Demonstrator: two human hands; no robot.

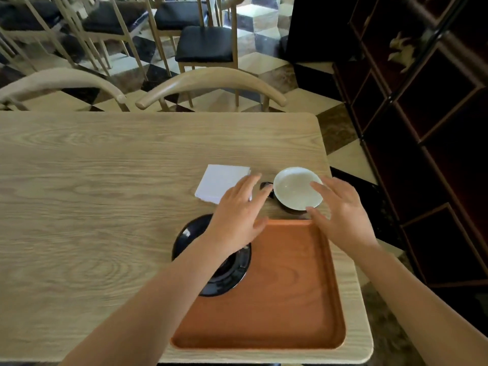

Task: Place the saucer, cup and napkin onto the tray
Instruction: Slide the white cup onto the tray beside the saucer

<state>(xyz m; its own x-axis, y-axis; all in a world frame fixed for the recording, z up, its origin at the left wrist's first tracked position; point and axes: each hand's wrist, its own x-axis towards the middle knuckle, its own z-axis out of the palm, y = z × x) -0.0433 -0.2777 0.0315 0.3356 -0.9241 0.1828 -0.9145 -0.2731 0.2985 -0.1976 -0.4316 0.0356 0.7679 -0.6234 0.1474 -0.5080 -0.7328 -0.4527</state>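
Over the far edge of the tray, my right hand (343, 212) has its fingers spread and loose, their tips at the near rim of the round cup with a white inside and dark outside (297, 187), not yet closed on it; my left hand (239, 210) is likewise open and flat, holding nothing, its fingertips reaching toward the cup's small dark handle and lying over a corner of the folded white paper napkin (220, 182). Below my left wrist the glossy black round saucer (190, 236) sits half over the left rim of the rectangular reddish-brown wooden tray (290, 299), so I judge that step begun but hardly settled. The cup stands upright on the pale wooden table (92, 194) just beyond the tray, apparently empty, and the napkin lies flat beside it to the left. Cup and napkin both remain to be moved.
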